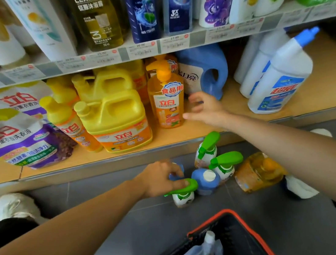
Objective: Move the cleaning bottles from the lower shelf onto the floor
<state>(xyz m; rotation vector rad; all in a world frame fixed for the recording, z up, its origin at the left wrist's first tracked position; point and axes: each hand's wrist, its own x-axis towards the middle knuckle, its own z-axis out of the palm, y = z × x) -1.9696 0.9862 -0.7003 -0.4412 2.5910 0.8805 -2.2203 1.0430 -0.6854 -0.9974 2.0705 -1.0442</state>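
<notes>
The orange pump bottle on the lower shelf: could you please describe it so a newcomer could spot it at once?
Start at the lower shelf, the wooden one under the price-tag rail. Near its middle, between the yellow jug and the blue detergent jug, stands the orange pump bottle, just left of the right hand. Its neighbours are handled jugs; it has an orange pump top.

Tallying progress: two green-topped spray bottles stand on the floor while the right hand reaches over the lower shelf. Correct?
Not two: the head view shows three green-topped spray bottles standing on the floor. The right hand does reach over the lower shelf.
</notes>
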